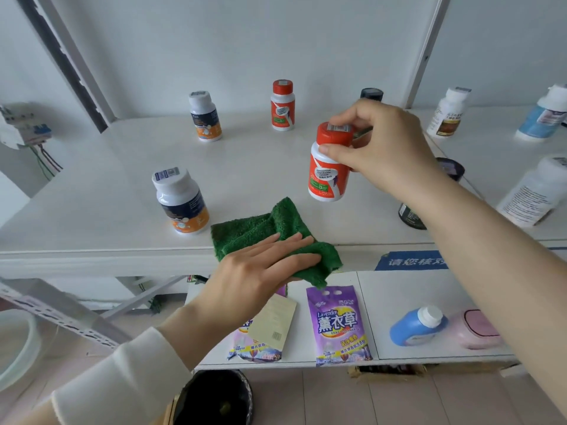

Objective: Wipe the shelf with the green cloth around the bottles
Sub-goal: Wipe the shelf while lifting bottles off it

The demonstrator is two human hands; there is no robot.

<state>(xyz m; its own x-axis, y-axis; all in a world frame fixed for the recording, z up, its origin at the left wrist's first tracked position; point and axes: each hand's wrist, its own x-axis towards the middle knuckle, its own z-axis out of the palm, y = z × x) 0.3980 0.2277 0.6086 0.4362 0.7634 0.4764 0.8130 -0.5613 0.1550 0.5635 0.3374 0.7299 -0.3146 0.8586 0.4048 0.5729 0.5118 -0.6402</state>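
Observation:
A crumpled green cloth (264,230) lies at the front edge of the white shelf (101,191), partly hanging over the lip. My left hand (260,265) rests flat on it with straight fingers. My right hand (380,148) grips the red cap of a red-and-white bottle (326,176) and holds it just above the shelf behind the cloth. A second red bottle (283,107) stands at the back. Two white-capped bottles with orange bases stand at the left front (181,202) and the left back (205,118).
A dark-capped bottle (372,94) and dark jars (411,216) sit behind my right arm. White bottles (448,113) stand on the adjoining shelf to the right. The lower shelf holds purple detergent bags (339,326), a blue bottle (417,326) and a pink container (474,329).

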